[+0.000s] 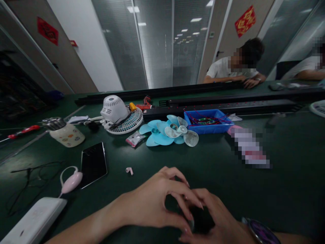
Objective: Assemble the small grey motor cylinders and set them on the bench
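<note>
Dark object [203, 220] sits low in my head view, right of centre, between the two hands. Sweeping from the left, I pass a white device [35, 220], a pink bulb [72, 182] on a cord, a dark-faced phone [95, 164] and a small pale pink earbud [129, 170] lying on the green table [279, 196], just beyond the left forearm.

Next I meet the left hand [158, 195], back of the hand uppermost, its forearm reaching in from the lower left. Its fingers arch over and bend down while the thumb comes in underneath, making a loop with an open gap. The dark object lies to the right of those fingertips, which are at its pale left edge; whether they pinch it or merely rest there, I cannot tell.

The right hand [219, 217] is the nearer of the two: the object sits within its curl, and I read its fingers as closed around it, index side above, thumb below. Shadow and overlapping fingers hide the object's outline, so I cannot name its long axis. The right forearm enters from the lower right, a purple-faced watch [262, 232] at the wrist.
</note>
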Tool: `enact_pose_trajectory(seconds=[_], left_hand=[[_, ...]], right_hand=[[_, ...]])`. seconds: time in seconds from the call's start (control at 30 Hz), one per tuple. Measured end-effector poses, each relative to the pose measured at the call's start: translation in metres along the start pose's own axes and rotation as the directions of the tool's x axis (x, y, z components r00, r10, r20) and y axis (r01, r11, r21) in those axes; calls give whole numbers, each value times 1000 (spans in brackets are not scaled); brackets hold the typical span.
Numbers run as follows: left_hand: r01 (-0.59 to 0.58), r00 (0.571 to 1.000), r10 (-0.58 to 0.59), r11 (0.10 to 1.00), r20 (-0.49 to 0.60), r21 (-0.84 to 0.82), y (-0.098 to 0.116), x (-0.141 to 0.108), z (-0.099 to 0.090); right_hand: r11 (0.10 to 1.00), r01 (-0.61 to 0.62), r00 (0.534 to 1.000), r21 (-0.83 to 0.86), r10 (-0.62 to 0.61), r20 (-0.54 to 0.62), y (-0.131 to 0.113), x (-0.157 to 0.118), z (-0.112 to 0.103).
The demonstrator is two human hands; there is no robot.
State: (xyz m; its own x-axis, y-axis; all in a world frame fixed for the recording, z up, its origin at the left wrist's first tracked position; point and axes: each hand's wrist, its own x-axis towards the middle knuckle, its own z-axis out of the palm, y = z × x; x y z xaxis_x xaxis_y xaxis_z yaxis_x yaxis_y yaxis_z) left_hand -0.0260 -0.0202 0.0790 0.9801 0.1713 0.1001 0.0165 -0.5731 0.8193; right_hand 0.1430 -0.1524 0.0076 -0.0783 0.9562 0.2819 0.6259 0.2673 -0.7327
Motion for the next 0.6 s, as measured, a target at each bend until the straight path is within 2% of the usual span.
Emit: enact_pose_trajectory(seconds=[0.2, 0.3, 0.4, 0.47, 0.53, 0.6], left_hand=[[-34, 999, 34, 999, -21, -8, 2, 0, 1], [-16, 999, 15, 1000, -38, -21, 6, 0, -2], [10, 982, -19, 999, -190, -48, 0, 1, -6], [50, 932, -70, 997, -355, -65, -14, 4, -6], [112, 856, -132, 991, -499, -70, -34, 8, -2], [179, 800, -160, 984, -579, -25, -54, 11, 4]], right_hand=[[1000, 5, 1000, -21, -5, 16, 2, -1, 1], [1000, 21, 1000, -6, -21, -8, 3, -2, 0], [994, 97, 993, -42, -99, -64, 4, -2, 0], [987, 137, 987, -85, -143, -72, 3, -2, -1], [984, 143, 988, -110, -149, -47, 3, -1, -1], [984, 140, 990, -111, -143, -20, 2, 0, -1]])
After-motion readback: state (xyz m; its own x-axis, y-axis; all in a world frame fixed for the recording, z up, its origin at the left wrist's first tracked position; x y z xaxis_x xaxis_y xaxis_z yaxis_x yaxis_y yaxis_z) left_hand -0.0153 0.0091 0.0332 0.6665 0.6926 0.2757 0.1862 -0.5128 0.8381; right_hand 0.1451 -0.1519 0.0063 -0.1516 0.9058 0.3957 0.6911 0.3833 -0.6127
